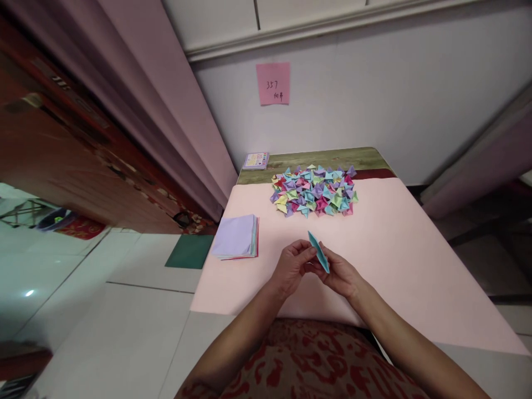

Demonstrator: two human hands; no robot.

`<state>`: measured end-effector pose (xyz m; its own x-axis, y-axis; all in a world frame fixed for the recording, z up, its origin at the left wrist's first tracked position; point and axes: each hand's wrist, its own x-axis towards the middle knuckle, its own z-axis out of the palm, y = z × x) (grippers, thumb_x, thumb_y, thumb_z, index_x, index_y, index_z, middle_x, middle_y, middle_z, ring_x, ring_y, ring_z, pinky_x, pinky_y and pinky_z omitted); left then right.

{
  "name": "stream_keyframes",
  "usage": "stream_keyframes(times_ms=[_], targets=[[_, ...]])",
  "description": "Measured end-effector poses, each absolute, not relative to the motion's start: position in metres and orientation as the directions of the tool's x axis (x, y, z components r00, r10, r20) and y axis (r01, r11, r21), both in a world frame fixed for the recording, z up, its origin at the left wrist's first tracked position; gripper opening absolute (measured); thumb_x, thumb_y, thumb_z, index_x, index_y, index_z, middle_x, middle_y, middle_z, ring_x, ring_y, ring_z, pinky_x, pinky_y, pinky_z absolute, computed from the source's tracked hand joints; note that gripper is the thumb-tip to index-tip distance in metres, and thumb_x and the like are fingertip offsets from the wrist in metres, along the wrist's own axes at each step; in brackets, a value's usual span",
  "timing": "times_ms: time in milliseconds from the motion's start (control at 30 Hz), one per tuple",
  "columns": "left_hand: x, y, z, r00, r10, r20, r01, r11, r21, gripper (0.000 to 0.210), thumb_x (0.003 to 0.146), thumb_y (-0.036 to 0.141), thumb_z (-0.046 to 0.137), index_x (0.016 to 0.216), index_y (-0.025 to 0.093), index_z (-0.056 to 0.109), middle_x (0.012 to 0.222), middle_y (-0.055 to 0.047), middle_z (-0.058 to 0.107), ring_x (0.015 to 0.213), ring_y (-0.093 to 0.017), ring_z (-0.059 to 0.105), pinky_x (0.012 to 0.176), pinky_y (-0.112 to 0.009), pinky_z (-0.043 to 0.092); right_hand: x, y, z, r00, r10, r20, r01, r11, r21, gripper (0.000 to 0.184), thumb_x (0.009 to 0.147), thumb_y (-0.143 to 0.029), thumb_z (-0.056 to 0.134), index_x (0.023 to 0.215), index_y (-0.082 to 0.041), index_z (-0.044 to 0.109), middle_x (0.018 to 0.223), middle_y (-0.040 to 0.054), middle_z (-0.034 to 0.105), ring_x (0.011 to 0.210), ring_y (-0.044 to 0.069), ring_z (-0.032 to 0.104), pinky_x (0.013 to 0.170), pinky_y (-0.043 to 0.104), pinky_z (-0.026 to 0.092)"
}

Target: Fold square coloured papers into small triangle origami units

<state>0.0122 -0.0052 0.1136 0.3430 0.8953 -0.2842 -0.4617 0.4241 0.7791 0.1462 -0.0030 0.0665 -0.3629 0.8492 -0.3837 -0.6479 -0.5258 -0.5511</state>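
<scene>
Between my two hands, over the near part of the pink-covered table (386, 244), is a folded light-blue origami paper (318, 252), narrow and pointed at its upper end. My left hand (296, 265) pinches it from the left, thumb and fingers pressed together on its side. From the right, my right hand (338, 272) grips the same paper, its fingers partly hidden behind it. Beyond the hands lies a heap of folded paper boats (313, 191) in purple, blue, green, yellow and pink.
A stack of square paper sheets (235, 235), lavender on top, lies at the table's left edge. A printed packet (256, 160) rests at the far left corner. On the wall hangs a pink note (273, 83) with handwriting. A pink curtain (195, 100) hangs left of the table.
</scene>
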Motion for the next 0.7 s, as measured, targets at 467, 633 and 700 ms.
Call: stream_keyframes(times_ms=[467, 633, 700], targets=[[0.01, -0.002, 0.104, 0.106, 0.984, -0.146, -0.086, 0.155, 0.984, 0.018, 0.078, 0.03, 0.064, 0.085, 0.014, 0.064, 0.07, -0.002, 0.067, 0.057, -0.012, 0.062, 0.055, -0.025, 0.054, 0.151, -0.008, 0.093, 0.205, 0.963, 0.175, 0.219, 0.129, -0.967, 0.03, 0.085, -0.042, 0.064, 0.103, -0.019, 0.068, 0.097, 0.0063, 0.066, 0.062, 0.012, 0.058, 0.057, 0.028, 0.052], [0.008, 0.001, 0.105, -0.011, 1.0, -0.008, 0.079, 0.009, 0.997, 0.008, 0.078, 0.023, 0.058, 0.075, 0.016, 0.06, 0.064, 0.002, 0.06, 0.055, -0.01, 0.057, 0.053, -0.02, 0.05, 0.148, -0.018, 0.093, 0.057, 0.851, 0.523, 0.53, 0.418, -0.738, 0.024, 0.087, -0.032, 0.064, 0.108, -0.022, 0.062, 0.092, 0.0049, 0.063, 0.062, 0.011, 0.059, 0.061, 0.027, 0.054], [0.006, 0.001, 0.106, -0.026, 0.999, 0.037, 0.149, -0.033, 0.988, 0.008, 0.079, 0.021, 0.056, 0.072, 0.017, 0.058, 0.063, 0.003, 0.058, 0.056, -0.009, 0.055, 0.052, -0.019, 0.047, 0.147, -0.02, 0.09, -0.022, 0.834, 0.551, 0.559, 0.467, -0.685, 0.021, 0.089, -0.03, 0.064, 0.109, -0.022, 0.062, 0.09, 0.0039, 0.064, 0.061, 0.011, 0.061, 0.062, 0.026, 0.055]])
